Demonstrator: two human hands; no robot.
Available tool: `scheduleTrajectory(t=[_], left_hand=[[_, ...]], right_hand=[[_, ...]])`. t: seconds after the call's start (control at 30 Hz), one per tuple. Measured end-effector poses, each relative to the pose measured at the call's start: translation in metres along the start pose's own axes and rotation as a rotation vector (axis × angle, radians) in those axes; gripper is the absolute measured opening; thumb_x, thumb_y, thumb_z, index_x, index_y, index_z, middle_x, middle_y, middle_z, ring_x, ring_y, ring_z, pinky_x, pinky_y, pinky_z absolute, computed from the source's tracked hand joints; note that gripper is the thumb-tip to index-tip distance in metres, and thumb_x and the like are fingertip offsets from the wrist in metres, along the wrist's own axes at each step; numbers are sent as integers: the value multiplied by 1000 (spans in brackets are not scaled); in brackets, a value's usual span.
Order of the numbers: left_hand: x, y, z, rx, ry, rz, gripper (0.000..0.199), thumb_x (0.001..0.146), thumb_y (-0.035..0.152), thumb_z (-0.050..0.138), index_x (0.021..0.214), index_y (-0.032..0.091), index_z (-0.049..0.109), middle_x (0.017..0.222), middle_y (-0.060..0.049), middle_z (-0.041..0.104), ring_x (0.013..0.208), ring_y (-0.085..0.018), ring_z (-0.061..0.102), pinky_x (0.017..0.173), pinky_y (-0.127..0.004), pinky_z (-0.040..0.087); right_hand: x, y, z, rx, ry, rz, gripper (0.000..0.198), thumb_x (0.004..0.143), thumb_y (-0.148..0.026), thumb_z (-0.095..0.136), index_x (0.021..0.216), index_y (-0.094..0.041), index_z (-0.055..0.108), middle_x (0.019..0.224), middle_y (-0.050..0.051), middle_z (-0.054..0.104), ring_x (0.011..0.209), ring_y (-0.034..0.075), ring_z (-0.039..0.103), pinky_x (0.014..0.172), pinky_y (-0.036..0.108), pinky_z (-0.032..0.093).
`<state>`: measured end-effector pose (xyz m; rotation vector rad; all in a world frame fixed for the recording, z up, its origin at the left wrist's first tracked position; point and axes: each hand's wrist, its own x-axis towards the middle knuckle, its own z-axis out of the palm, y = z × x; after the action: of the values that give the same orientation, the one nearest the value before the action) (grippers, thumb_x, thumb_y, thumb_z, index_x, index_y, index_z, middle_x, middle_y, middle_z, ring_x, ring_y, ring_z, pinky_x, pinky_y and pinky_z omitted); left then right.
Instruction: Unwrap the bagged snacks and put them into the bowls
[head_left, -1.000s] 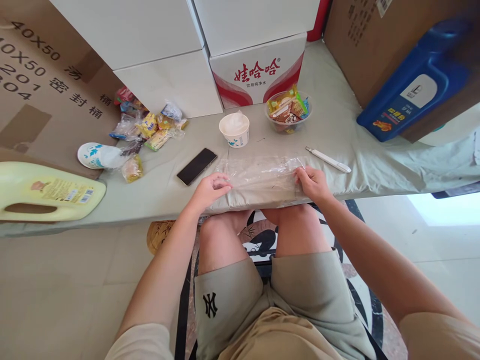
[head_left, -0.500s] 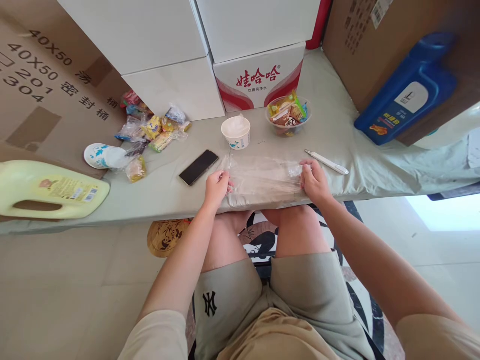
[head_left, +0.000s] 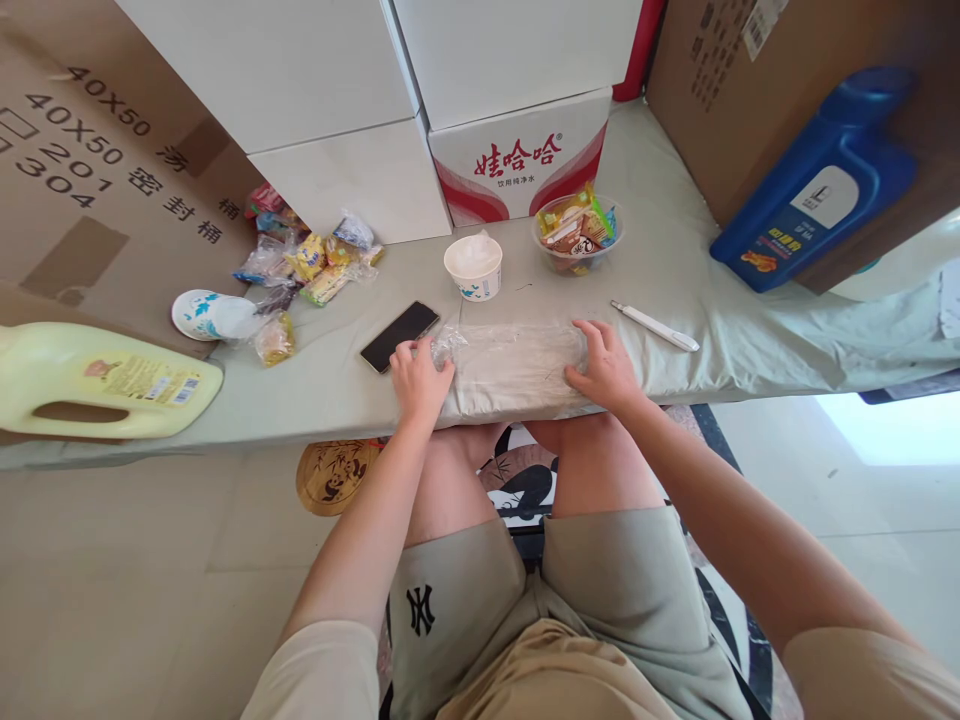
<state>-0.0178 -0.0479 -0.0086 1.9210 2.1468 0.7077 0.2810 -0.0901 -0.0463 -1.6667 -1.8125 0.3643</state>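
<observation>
A clear plastic sheet or bag (head_left: 517, 362) lies spread on the cloth-covered table, near its front edge. At its left end rests my left hand (head_left: 421, 382), fingers apart, beside a black phone (head_left: 399, 335). My right hand (head_left: 606, 368) is at the right end of the plastic, thumb and fingers spread, holding nothing. A white utility knife or pen-like tool (head_left: 654, 325) lies right of that hand. Behind the plastic stand a paper cup (head_left: 474, 268) with clear film in it and a clear bowl (head_left: 576, 262) of wrapped snacks.
Wrapped snacks (head_left: 322, 258) and a tipped paper cup (head_left: 206, 315) lie at left, near a yellow jug (head_left: 112, 385). White boxes (head_left: 517, 165) line the back. A blue bottle (head_left: 814, 190) stands at right before a brown carton (head_left: 697, 110).
Both hands have loosened their pinch on the plastic's ends and opened. The left hand moved slightly left toward the phone, the right slightly inward. The plastic now lies flatter.
</observation>
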Motion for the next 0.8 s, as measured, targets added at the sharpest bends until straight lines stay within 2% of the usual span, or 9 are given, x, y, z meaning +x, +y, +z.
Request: scheduleTrajectory(t=[0.1,0.27,0.33,0.4,0.53,0.6,0.67,0.73,0.8], left_hand=[[5,-9,-3,-63,-91,16,43,78,16,66,120,20,62,117,-15,66,118,-33,58,106,-48,41],[9,-13,-7,-418,-279,31,47,76,6,57,121,21,55,89,-2,67,83,-16,65,85,-32,50],[8,-9,-7,-565,-323,50,44,76,6,56,117,20,54,84,1,64,76,-14,64,77,-28,49],[7,-2,-6,-680,-342,70,38,74,6,56,109,20,54,80,3,61,74,-13,65,72,-27,49],[4,21,-13,-802,-410,198,25,72,7,59,93,20,54,75,4,60,72,-12,66,76,-29,52],[6,33,-24,-813,-452,315,22,72,8,61,90,20,55,75,3,61,72,-12,65,78,-30,53],[12,40,-37,-816,-455,416,23,72,12,65,93,20,57,77,2,63,73,-12,65,79,-30,53],[22,40,-49,-842,-389,451,30,72,17,69,100,21,60,85,0,67,82,-14,67,85,-32,53],[32,34,-54,-907,-269,384,37,73,25,72,108,22,61,103,-4,70,101,-18,67,95,-34,51]], right_hand=[[-2,2,-3,-24,-92,-46,77,76,-33,62,148,-23,40,149,18,41,139,39,42,112,58,37],[-18,-3,-17,-138,-418,-176,94,69,-58,75,151,-29,41,165,16,26,152,47,19,119,69,14],[-23,-11,-21,-147,-421,-195,92,74,-67,69,152,-28,40,167,16,23,154,48,14,119,71,10],[-22,-22,-21,-105,-353,-205,85,82,-68,60,153,-26,40,167,15,26,154,45,14,119,71,10],[3,-44,-13,69,-309,-198,87,79,-54,68,153,-18,38,159,18,41,152,41,26,120,62,25],[18,-53,-9,176,-385,-137,90,75,-44,73,153,-17,37,149,18,53,140,39,47,112,56,40],[29,-59,-8,278,-543,-65,75,77,-36,70,145,-17,47,127,15,69,108,31,68,96,46,52],[33,-64,-8,380,-682,-19,42,83,-31,62,123,-18,64,102,8,76,73,19,69,79,37,54],[31,-67,-8,517,-708,25,21,86,-27,54,99,-19,69,86,3,76,56,12,60,68,31,52]])
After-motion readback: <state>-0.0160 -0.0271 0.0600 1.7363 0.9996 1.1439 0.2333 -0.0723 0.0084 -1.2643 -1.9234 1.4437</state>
